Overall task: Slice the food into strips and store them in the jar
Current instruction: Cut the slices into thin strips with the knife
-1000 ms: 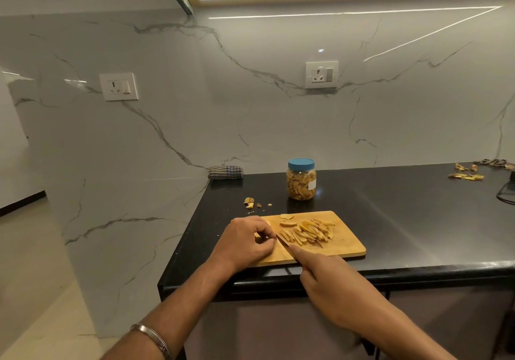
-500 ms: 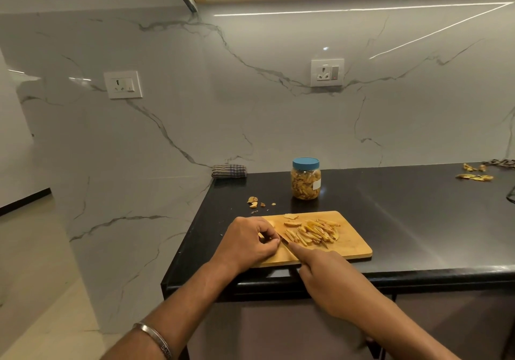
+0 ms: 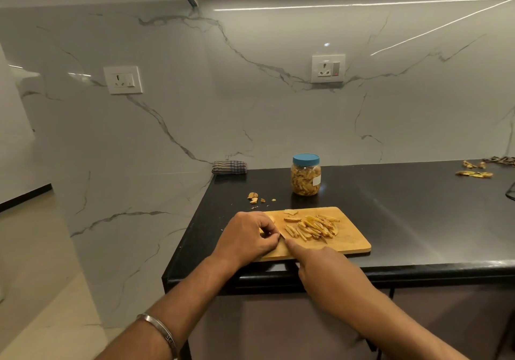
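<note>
At the near edge of the black counter [image 3: 418,220], the person's right hand [image 3: 328,276] gripped a knife [image 3: 282,236], its forefinger along the blade, while the left hand [image 3: 248,238] curled over a small piece on the cutting board [image 3: 351,240]. Cut strips [image 3: 312,227] lay just right: light, thin, probably brittle, best gathered loosely. Farther back stood the lidded jar [image 3: 305,175].
</note>
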